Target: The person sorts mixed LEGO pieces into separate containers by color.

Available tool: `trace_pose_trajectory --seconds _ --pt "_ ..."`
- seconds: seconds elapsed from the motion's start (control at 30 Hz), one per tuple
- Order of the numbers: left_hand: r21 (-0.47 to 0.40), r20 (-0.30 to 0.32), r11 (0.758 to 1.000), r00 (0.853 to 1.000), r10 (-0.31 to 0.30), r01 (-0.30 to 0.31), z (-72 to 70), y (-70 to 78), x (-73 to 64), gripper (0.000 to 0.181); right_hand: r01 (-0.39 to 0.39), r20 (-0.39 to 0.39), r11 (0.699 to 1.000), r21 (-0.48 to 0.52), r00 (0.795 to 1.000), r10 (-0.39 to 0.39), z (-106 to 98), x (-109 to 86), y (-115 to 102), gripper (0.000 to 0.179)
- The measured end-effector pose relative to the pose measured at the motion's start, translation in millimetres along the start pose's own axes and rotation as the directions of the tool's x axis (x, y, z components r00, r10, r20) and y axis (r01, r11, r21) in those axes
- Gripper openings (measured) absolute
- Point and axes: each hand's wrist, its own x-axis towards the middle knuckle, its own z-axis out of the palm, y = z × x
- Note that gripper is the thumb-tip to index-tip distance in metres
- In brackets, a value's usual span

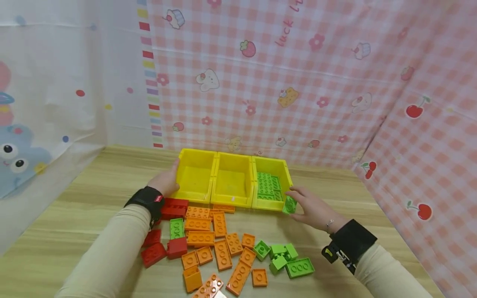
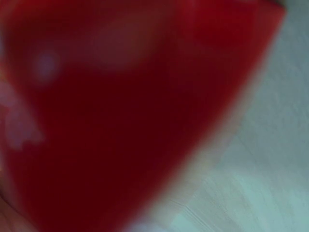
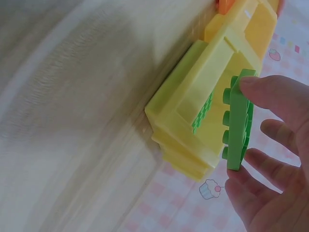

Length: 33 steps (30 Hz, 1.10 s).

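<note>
Three joined yellow bins (image 1: 232, 198) stand in a row by the wall cloth. My left hand (image 1: 165, 182) holds the left bin's outer side, its fingertips partly hidden. My right hand (image 1: 311, 209) pinches a green building brick (image 1: 290, 205) at the right bin's front corner. In the right wrist view the thumb and fingers hold that brick (image 3: 237, 121) by its ends, studs toward the bin. Several green bricks (image 1: 266, 184) lie inside the right bin. A blurred red brick (image 2: 111, 121) fills most of the left wrist view.
In front of the bins lie several orange bricks (image 1: 222, 254), with red bricks (image 1: 153, 254) to their left beside my left forearm. One green brick (image 1: 177, 228) lies among the red and orange. More green bricks (image 1: 299, 267) are grouped below my right hand.
</note>
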Motion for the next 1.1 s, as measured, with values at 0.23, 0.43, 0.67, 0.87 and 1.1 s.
trace_pose_trajectory --seconds 0.23,0.43,0.67,0.87,1.1 --pt "0.001 -0.009 1.0 1.0 0.019 -0.019 0.5 0.2 0.6 0.084 0.004 0.02 1.0 -0.019 1.0 -0.003 1 17.2 3 0.061" --pt "0.006 -0.01 1.0 1.0 0.014 -0.014 0.7 -0.9 0.3 0.084 0.038 0.041 0.996 -0.077 0.999 -0.035 4 35.7 9 0.061" --pt "0.002 -0.006 1.0 1.0 0.019 -0.019 1.1 0.6 -1.6 0.084 0.041 0.097 0.991 -0.124 0.995 -0.029 8 51.2 12 0.062" --pt "0.005 0.004 1.0 1.0 0.008 -0.008 -0.6 3.1 -3.6 0.083 -0.007 0.169 0.992 -0.125 0.985 0.029 12 60.0 14 0.063" --pt "0.013 -0.002 1.0 1.0 -0.008 0.008 -2.8 3.6 -4.0 0.083 -0.025 0.211 0.986 -0.168 0.976 0.061 15 71.0 19 0.062"
